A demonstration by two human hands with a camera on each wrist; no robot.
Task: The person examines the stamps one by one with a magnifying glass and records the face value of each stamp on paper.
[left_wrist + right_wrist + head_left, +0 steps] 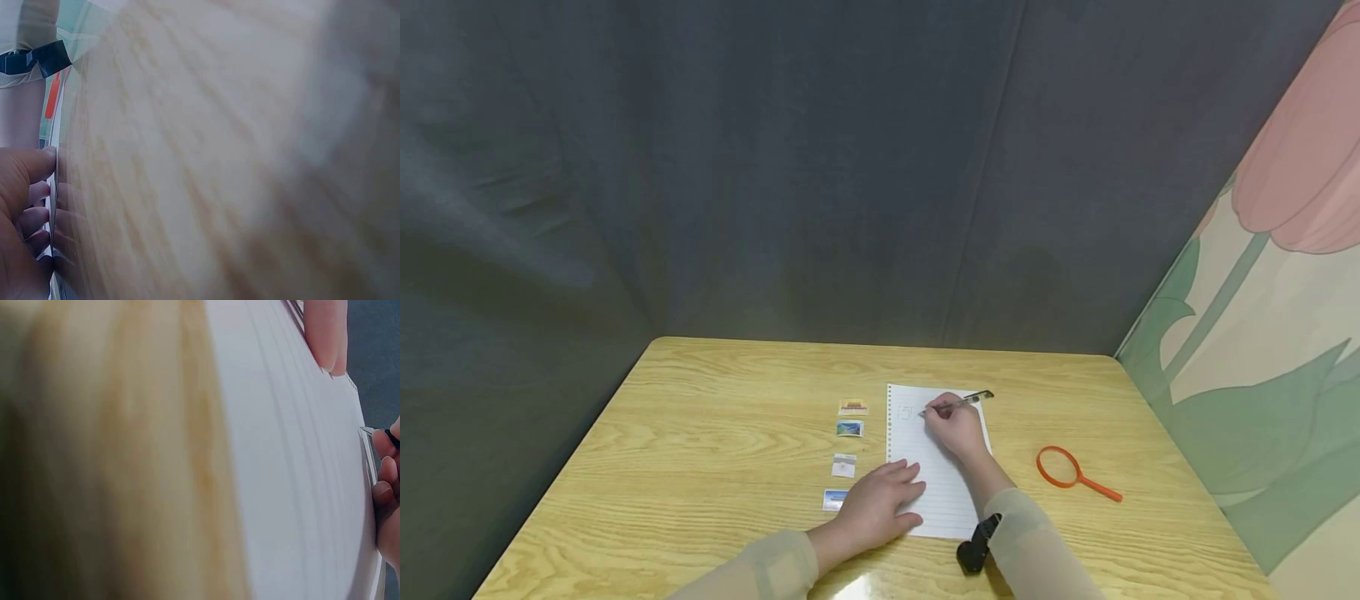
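Note:
In the head view a lined sheet (943, 492) with holes down its left edge lies on the wooden table. My right hand (958, 431) pinches a pen (973, 398), its tip at the paper's upper part beside some faint marks. My left hand (880, 504) rests with spread fingers on the sheet's lower left edge. The right wrist view shows the right hand (387, 487) with the pen tip at the paper (294, 456), and fingers of the left hand (326, 331). In the left wrist view the left hand (22, 212) lies flat at the paper's edge.
Several small picture cards stand in a column left of the sheet, among them a yellow one (853, 407), a green-blue one (850, 428) and a pale one (844, 465); the lowest (834, 500) touches the left hand's outline. An orange magnifying glass (1101, 488) lies to the right.

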